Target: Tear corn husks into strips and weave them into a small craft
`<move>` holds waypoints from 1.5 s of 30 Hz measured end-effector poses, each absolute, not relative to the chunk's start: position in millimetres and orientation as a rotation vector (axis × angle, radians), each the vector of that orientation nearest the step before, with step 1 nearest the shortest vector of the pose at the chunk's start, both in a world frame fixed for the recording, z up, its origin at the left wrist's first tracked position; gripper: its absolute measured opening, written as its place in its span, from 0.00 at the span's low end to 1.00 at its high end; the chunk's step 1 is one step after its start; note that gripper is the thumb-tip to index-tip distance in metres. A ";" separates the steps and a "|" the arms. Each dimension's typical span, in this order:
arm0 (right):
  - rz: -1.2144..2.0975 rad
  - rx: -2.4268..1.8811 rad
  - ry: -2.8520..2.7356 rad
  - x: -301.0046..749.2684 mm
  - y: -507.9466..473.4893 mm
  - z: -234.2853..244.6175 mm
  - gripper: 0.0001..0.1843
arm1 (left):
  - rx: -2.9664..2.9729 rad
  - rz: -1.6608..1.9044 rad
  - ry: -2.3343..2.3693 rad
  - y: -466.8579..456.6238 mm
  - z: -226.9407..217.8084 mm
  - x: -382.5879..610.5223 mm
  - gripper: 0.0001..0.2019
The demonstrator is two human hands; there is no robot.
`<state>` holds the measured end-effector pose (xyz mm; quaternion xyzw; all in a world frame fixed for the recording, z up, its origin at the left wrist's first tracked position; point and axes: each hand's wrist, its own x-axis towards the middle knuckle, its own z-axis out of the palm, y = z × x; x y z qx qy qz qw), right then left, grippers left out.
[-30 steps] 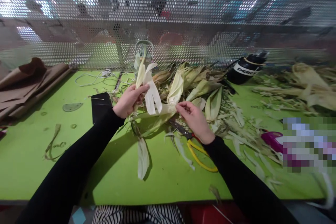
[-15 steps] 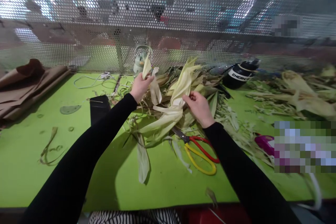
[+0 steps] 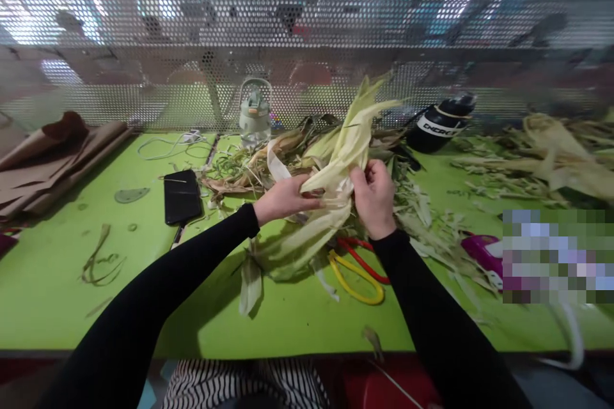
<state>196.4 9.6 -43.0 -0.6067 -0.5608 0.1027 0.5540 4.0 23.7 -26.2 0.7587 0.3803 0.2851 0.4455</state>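
Pale yellow-green corn husks (image 3: pixel 336 172) form a bundle held between both hands above the middle of the green table (image 3: pixel 57 294). The left hand (image 3: pixel 283 199) comes in from the left with its fingers closed around the bundle's waist, thumb on top, and a loose white husk strip (image 3: pixel 275 166) curls up just behind its knuckles. The right hand (image 3: pixel 374 195) grips the same bundle from the right side, fingers curled shut over the husks, the back of the hand facing the camera. Above the two hands the husk tips fan upward and to the right; below them the bundle tapers down and to the left until its lower leaves touch the table.

Under the right wrist lie scissors (image 3: pixel 355 268) with one yellow and one red handle loop, partly covered by the husks. A single husk leaf (image 3: pixel 250 281) lies flat on the table just below the bundle's lower end. Behind the hands sits a heap of more husks (image 3: pixel 297 140), green and brown mixed, with scraps trailing off to the right. A black phone (image 3: pixel 181 195) lies face up left of the heap, well apart from the left hand. A pale green bottle (image 3: pixel 254 112) stands upright at the perforated metal screen (image 3: pixel 144 32), and a black bottle (image 3: pixel 439 128) lies on its side further right. Folded brown paper (image 3: pixel 52 160) rests at the far left edge.
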 end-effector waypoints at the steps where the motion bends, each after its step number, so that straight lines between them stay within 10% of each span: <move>1: 0.235 -1.441 -1.323 197.3 9.3 -44.7 0.11 | 1.905 0.679 0.948 23.1 -25.7 4.5 0.15; 15: 0.128 -1.671 -1.138 251.8 27.2 -46.4 0.11 | 2.161 0.896 1.022 -12.1 6.2 -20.9 0.01; 20: 0.253 -1.544 -1.306 207.7 8.9 -41.9 0.11 | 2.030 1.224 1.264 31.9 16.3 -19.0 0.11; 45: 1.126 -0.981 -0.959 172.9 -2.2 -52.0 0.23 | 1.061 0.942 0.803 34.4 -17.3 -14.1 0.07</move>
